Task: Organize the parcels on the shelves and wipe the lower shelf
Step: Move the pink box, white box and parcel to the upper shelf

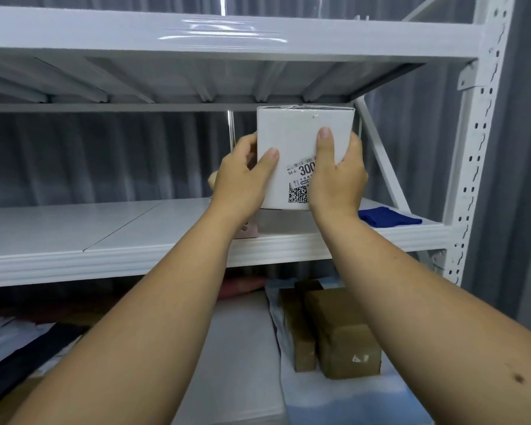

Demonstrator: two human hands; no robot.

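Both hands are closed on one white parcel box [301,139], held upright in the bay between the middle shelf [105,240] and the shelf above it. The left hand [242,179] clamps the box's left side with the thumb laid across the front face; the right hand [337,176] clamps the right side, its thumb pressed higher on the same face, partly covering the printed shipping label [299,182]. The grip looks even — neither hand is nearer than the other.

The box's bottom edge sits just above the middle shelf's front part, and I cannot tell whether it touches the deck or hangs a little clear. Its taller side runs vertically, label facing the person, top close under the upper shelf's underside. So the relation that matters is straight down and back: the shelf deck lies directly beneath the box, with bare surface stretching to the box's left.

Right of the box a dark blue cloth [390,217] lies on the same shelf — likely meant for wiping. Below the middle shelf, brown cardboard parcels [341,332] stand to the box's lower right.
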